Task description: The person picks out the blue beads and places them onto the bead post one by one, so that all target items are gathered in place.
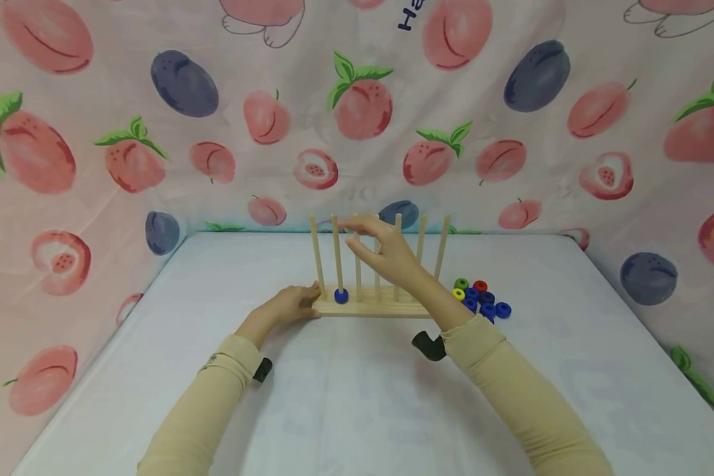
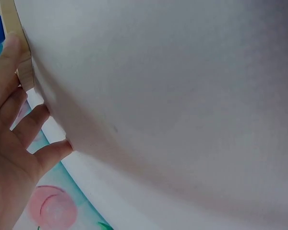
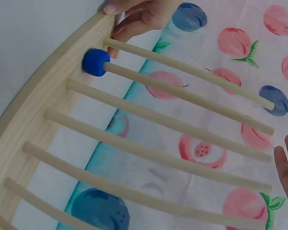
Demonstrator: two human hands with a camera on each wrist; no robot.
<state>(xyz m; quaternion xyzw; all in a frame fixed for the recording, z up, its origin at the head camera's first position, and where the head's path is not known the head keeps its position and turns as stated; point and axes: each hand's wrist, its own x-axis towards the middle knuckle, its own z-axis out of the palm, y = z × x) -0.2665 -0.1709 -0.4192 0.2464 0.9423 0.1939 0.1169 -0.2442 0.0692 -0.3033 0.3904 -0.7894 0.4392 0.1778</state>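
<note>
Steadying the left end of a wooden base [image 1: 369, 309] in the head view, the left hand [image 1: 288, 304] has its thumb at the front and its other fingers at the end and rear. The right hand [image 1: 387, 251] is raised near the top of the second peg [image 1: 336, 258] from the left; its thumb and forefinger stand apart, with nothing seen between them. A blue ring [image 1: 341, 297] sits at the foot of that peg. Loose coloured rings [image 1: 486, 298] lie on the white table [image 1: 357, 396] by the base's right end, beside the right forearm. Judged risk: a low sideways sweep of that forearm could scatter them.

Left wrist view: the thumb bears on the base near its corner, while the outer fingers spread with tips at the table. The hold appears confined to one end; a push at the far end could swivel the base.

Right wrist view: the blue ring encircles its peg, down at the base. The right hand shows only partly, at the frame's edge, fingers loosely extended beyond the peg tips. Misjudged depth could make them knock a tall peg, whose leverage might rock the rack.
</note>
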